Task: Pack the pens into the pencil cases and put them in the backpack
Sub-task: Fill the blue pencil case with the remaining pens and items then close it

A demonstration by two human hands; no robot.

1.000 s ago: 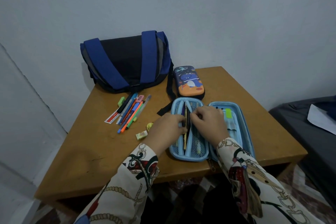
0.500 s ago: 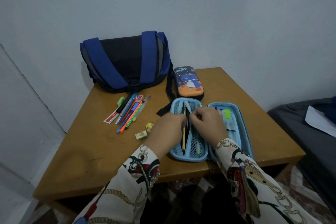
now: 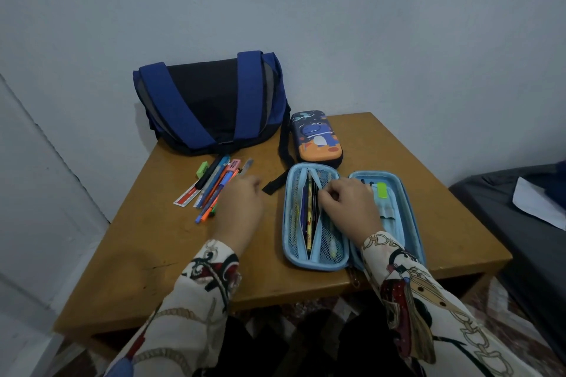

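While the open pencil case [image 3: 315, 217] lies at the table's [image 3: 153, 254] near edge, its mesh pocket is pinched by the right hand [image 3: 349, 208]. Packing is judged part done. The left hand [image 3: 242, 208], loosely uncurled and empty, is over the loose pens [image 3: 214, 190], which must be grasped next; the backpack [image 3: 208, 104] awaits behind.

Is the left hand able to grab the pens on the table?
Probably yes. The left hand hovers just beside the loose pens, holding nothing as far as can be seen, and nothing lies between them on the table.
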